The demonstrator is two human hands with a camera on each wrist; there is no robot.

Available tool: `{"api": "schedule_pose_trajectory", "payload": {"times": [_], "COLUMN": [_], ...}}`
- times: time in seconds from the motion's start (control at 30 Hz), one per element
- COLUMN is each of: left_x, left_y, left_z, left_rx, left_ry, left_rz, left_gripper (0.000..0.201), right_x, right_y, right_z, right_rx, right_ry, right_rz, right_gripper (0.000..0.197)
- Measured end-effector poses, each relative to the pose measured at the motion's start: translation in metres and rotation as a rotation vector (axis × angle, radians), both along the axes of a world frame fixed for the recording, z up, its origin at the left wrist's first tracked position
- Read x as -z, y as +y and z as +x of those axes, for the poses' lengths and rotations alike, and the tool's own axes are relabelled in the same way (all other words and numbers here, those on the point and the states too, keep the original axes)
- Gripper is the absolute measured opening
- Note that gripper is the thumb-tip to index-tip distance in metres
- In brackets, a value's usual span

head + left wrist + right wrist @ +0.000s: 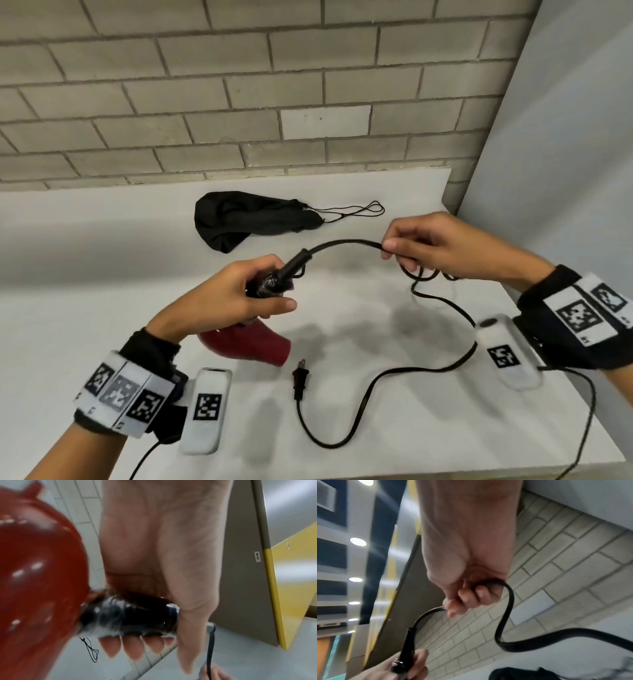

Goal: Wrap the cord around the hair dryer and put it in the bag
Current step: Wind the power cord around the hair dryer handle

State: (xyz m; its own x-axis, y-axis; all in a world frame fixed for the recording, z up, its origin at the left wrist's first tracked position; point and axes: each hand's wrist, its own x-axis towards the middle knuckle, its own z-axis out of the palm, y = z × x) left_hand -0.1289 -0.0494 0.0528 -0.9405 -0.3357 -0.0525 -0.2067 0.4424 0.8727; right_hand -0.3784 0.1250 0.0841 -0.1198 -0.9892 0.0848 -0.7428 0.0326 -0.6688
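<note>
Holding the red hair dryer [255, 344] above the counter [85, 308], our left hand [226, 294] wraps its black handle; our right hand [442, 245] pinches the cord [342, 243], whose plug [300, 377] lies below, the bag [246, 219] behind.

The hair dryer [251, 344] handle hides inside the left hand [236, 294] — body blurred up close.

On the table [85, 260]: 1 red hair dryer [253, 346] w/ 1 black cord [370, 380] ending in 1 plug [300, 377]; 1 black drawstring bag [250, 219] behind the dryer. 2 hands: left [229, 298], right [448, 246]. 2 wristbands w/ markers [126, 394].
</note>
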Motion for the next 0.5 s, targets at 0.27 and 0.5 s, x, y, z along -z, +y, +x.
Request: {"api": "schedule_pose_trajectory", "payload": {"times": [0.27,0.5], "left_x": [-0.037,-0.045], "left_y": [0.02,0.026], "left_z": [-0.03,-0.035], "left_rx": [0.154,0.016], "left_ry": [0.228,0.304], "left_rz": [0.195,0.456], "left_gripper": [0.03,0.03], "right_x": [-0.041,-0.041], "right_y": [-0.032,-0.017], "right_z": [0.051,0.003], "right_rx": [-0.077,-0.153], "right_ry": [0.762,0.953], "right_rz": [-0.321,-0.31], "right_gripper": [0.035,0.048]}}
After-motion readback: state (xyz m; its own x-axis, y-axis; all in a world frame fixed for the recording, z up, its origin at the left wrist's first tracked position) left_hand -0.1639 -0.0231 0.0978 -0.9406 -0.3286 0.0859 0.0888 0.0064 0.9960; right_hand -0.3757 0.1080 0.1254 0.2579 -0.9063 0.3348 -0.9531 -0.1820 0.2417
